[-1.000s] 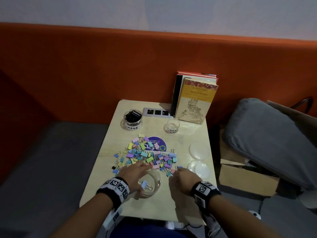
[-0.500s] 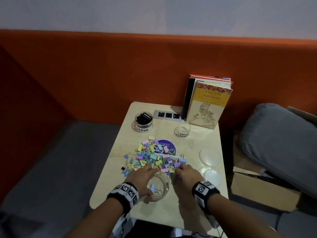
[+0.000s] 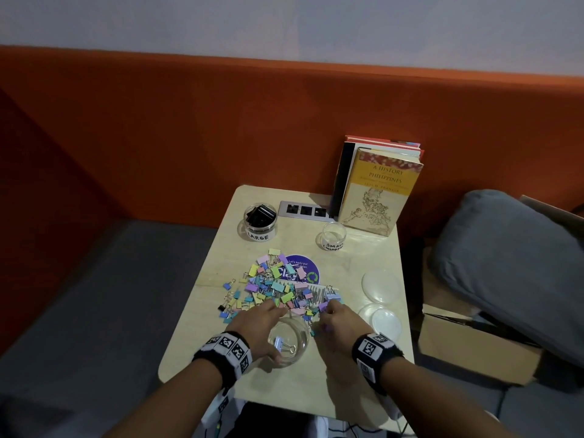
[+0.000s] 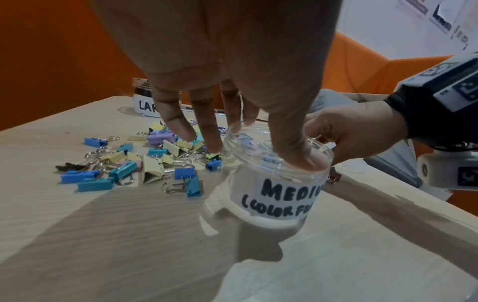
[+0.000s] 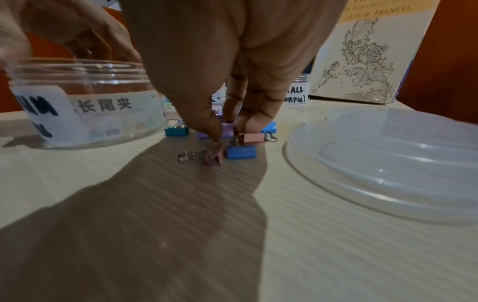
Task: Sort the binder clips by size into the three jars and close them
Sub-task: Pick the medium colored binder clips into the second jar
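Observation:
A heap of pastel binder clips (image 3: 278, 286) lies mid-table. My left hand (image 3: 262, 324) holds the clear medium jar (image 3: 288, 339) at the near edge of the heap, with the thumb (image 4: 297, 157) at the near rim and the fingers (image 4: 181, 126) reaching down onto the clips beyond it. One bluish clip (image 3: 281, 343) lies inside the jar. My right hand (image 3: 328, 309) is just right of the jar, thumb and fingers pinching a purple clip (image 5: 229, 130) on the table. The large jar (image 3: 260, 221) holds black clips. The small jar (image 3: 334, 236) looks empty.
Two clear lids (image 3: 382, 287) (image 3: 384, 320) lie at the table's right edge, close to my right wrist. Books (image 3: 377, 191) stand at the back right beside a socket strip (image 3: 305, 210). A purple sticker (image 3: 300, 267) shows under the heap. A grey cushion (image 3: 512, 257) and a box sit off to the right.
My right hand has moved forward from the bare table to the near right edge of the heap and closed on a purple clip. The left hand stays on the medium jar.

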`<act>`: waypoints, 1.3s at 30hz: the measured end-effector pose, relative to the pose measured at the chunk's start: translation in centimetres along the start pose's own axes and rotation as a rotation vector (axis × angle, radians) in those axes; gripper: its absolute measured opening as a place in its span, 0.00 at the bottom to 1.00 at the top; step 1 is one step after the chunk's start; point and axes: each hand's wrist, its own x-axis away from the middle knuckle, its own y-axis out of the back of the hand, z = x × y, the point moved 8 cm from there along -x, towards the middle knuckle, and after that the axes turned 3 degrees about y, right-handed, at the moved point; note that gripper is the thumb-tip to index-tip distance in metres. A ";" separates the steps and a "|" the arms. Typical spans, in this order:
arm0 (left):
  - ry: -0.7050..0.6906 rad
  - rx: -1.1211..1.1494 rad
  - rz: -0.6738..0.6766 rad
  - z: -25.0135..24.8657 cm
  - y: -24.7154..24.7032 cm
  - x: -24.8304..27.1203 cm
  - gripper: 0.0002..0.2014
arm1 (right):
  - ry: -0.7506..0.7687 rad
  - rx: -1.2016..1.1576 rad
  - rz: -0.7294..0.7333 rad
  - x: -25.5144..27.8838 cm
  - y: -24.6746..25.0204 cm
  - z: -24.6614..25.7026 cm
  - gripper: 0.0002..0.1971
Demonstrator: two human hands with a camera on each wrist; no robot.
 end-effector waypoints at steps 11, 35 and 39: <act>-0.003 0.071 -0.012 0.2 -0.3 0.1 0.50 | -0.268 -0.614 -0.271 1.8 2.8 -1.4 0.04; 0.010 0.133 -0.006 0.6 -0.8 0.2 0.50 | -0.251 -0.649 -0.206 1.2 3.5 -0.6 0.13; 0.020 0.124 0.008 0.9 -1.1 0.0 0.51 | -0.426 -0.568 -0.337 1.9 3.6 -5.1 0.12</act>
